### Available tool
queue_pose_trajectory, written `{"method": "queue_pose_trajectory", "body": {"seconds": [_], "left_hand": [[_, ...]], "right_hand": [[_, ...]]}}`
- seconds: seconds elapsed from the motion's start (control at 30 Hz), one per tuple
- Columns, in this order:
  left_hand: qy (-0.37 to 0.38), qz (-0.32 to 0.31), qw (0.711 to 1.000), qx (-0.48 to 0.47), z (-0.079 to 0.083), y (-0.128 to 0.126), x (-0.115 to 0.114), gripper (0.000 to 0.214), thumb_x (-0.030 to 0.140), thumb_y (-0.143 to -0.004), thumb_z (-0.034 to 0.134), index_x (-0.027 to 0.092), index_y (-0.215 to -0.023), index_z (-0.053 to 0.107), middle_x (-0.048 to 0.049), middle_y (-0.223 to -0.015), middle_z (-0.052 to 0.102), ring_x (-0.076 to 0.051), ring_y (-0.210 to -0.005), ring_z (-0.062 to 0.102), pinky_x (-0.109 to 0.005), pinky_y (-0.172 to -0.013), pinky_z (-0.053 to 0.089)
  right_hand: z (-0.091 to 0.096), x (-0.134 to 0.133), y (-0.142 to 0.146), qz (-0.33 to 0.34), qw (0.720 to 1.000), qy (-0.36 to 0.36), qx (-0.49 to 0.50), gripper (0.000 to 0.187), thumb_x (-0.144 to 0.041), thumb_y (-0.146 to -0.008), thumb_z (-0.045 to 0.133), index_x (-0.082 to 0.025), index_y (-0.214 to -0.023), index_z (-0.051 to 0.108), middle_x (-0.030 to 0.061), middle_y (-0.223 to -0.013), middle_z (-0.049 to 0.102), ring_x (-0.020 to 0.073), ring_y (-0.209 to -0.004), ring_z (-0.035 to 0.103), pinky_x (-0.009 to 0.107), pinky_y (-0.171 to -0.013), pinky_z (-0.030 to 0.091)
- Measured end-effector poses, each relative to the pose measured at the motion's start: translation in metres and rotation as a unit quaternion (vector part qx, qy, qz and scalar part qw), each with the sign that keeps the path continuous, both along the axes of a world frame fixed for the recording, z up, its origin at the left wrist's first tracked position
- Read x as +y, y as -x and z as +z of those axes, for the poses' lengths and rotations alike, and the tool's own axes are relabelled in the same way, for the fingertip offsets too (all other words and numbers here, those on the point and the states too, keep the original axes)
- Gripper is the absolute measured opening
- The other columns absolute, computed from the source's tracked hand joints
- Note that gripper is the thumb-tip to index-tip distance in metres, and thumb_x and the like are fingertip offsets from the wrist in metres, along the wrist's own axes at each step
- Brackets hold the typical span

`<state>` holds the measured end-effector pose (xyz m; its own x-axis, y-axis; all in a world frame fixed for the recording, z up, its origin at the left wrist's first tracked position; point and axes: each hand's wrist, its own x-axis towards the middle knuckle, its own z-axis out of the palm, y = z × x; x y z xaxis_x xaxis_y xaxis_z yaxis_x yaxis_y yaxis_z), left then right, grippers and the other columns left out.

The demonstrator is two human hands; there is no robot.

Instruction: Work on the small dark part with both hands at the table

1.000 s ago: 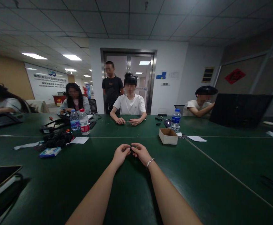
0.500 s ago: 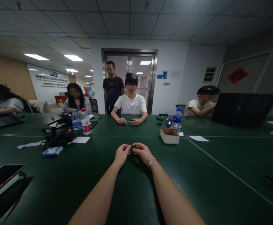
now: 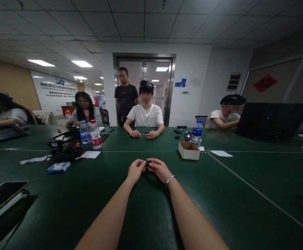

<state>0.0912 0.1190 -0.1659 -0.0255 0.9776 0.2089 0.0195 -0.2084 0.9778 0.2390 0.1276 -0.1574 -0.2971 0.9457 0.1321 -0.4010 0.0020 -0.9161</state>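
Just above the green table (image 3: 151, 215), my left hand (image 3: 136, 170) and my right hand (image 3: 160, 170) meet fingertip to fingertip. Between them they pinch a small dark object (image 3: 148, 163), mostly covered by the fingers and too small to name. Both hands are closed on it, the left from one side and the right from the other. A metal bracelet is on my right wrist. An open-topped small wooden box (image 3: 189, 151) stands to the right, beyond my right hand.
Ahead sits a person in white (image 3: 146, 116) across the table. Water bottles (image 3: 95, 134), tangled black gear (image 3: 66, 152) and a blue packet (image 3: 59, 167) lie left. Nearest left is a phone (image 3: 4, 194). A blue-capped bottle (image 3: 197, 133) stands behind the box; a monitor (image 3: 271, 121) is far right.
Both hands stay in nearly the same place, still pinching the small dark object. The fingers of my right hand have shifted slightly. The view has moved very little.
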Motion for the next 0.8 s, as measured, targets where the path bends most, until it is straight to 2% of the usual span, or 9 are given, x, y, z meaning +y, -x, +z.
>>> {"method": "queue_pose_trajectory", "body": {"seconds": [0.23,0.37,0.6,0.8], "left_hand": [[0.002,-0.004,0.999,-0.038,0.004,0.000,-0.003,0.029,0.039,-0.069,0.067,0.013,-0.080,0.062,-0.0063,-0.076,0.061,-0.015,-0.069,0.058,-0.024,-0.063,0.049],[-0.009,-0.010,0.999,-0.047,0.003,0.002,-0.003,0.032,0.040,-0.066,0.069,0.014,-0.083,0.062,-0.0072,-0.081,0.062,-0.016,-0.075,0.059,-0.026,-0.067,0.049],[-0.066,-0.017,0.998,0.007,0.009,0.005,-0.006,0.024,0.031,-0.070,0.065,0.015,-0.087,0.063,-0.0082,-0.090,0.063,-0.019,-0.084,0.060,-0.028,-0.076,0.047],[-0.069,-0.019,0.997,0.002,0.014,0.008,-0.008,0.021,0.027,-0.068,0.066,0.015,-0.085,0.063,-0.0085,-0.093,0.064,-0.019,-0.088,0.059,-0.030,-0.083,0.044]], "right_hand": [[0.001,0.000,-0.002,0.021,1.000,0.007,0.007,0.030,-0.015,-0.060,0.074,-0.014,-0.089,0.067,0.0032,-0.080,0.060,0.0129,-0.068,0.060,0.022,-0.064,0.051],[0.001,0.001,-0.002,0.017,1.000,0.014,-0.005,0.028,-0.018,-0.064,0.075,-0.012,-0.089,0.064,0.0037,-0.073,0.060,0.0129,-0.064,0.061,0.022,-0.058,0.051],[-0.002,0.004,0.004,-0.014,0.998,0.024,-0.050,0.030,-0.037,-0.075,0.067,-0.013,-0.086,0.053,0.0047,-0.057,0.061,0.0129,-0.047,0.058,0.018,-0.042,0.045],[-0.004,0.010,0.009,-0.038,0.991,0.001,-0.127,0.036,-0.050,-0.079,0.057,-0.015,-0.075,0.046,0.0022,-0.051,0.058,0.0125,-0.039,0.056,0.017,-0.035,0.040]]}}
